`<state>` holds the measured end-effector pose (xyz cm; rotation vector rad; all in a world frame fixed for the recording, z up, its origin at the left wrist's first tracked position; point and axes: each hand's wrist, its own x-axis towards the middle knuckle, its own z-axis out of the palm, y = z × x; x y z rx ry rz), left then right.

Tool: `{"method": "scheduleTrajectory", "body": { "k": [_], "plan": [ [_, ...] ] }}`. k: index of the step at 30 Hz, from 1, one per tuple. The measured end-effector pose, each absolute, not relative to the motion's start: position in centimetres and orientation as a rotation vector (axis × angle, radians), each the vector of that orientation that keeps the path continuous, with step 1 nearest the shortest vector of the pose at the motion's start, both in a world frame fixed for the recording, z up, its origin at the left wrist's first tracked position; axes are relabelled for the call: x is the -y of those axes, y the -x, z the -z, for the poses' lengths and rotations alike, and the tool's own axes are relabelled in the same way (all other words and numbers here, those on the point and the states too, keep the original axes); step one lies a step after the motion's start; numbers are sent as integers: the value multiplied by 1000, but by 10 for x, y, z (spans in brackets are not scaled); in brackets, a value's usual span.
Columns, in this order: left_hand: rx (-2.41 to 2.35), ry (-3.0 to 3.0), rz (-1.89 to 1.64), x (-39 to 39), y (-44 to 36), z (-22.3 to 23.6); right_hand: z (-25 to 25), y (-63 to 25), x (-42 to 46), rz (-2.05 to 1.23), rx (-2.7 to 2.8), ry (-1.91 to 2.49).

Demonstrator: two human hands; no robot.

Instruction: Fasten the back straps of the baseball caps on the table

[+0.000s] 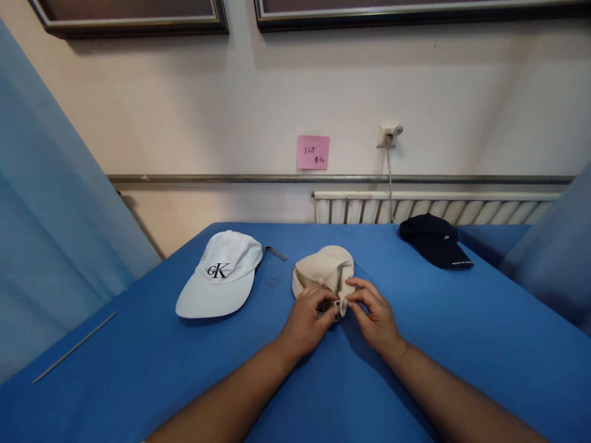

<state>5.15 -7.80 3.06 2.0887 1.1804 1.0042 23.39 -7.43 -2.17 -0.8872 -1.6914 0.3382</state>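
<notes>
A beige cap [323, 269] lies in the middle of the blue table [138, 369], its back toward me. My left hand [307, 323] pinches the strap at the cap's rear from the left. My right hand [373, 314] pinches the same strap from the right, so the fingertips of both hands meet at the small buckle. Both hands are closed on the strap.
A white cap [221, 274] with black letters lies to the left, a grey strap [276, 252] trailing behind it. A black cap [436, 241] sits at the far right. A thin stick [74, 347] lies near the left table edge. A radiator and wall stand behind.
</notes>
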Motion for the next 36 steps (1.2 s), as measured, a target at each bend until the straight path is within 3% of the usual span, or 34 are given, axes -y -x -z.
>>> {"method": "scheduleTrajectory", "body": {
  "k": [15, 29, 36],
  "plan": [
    [-1166, -1910, -1017, 72, -50, -18, 22, -232, 75, -339, 1726, 872],
    [-1308, -2165, -1022, 83, -57, -17, 18, -229, 77, -343, 1761, 984],
    [-1144, -1950, -968, 71, -51, -13, 14, -230, 79, -500, 1765, 1045]
  ]
}}
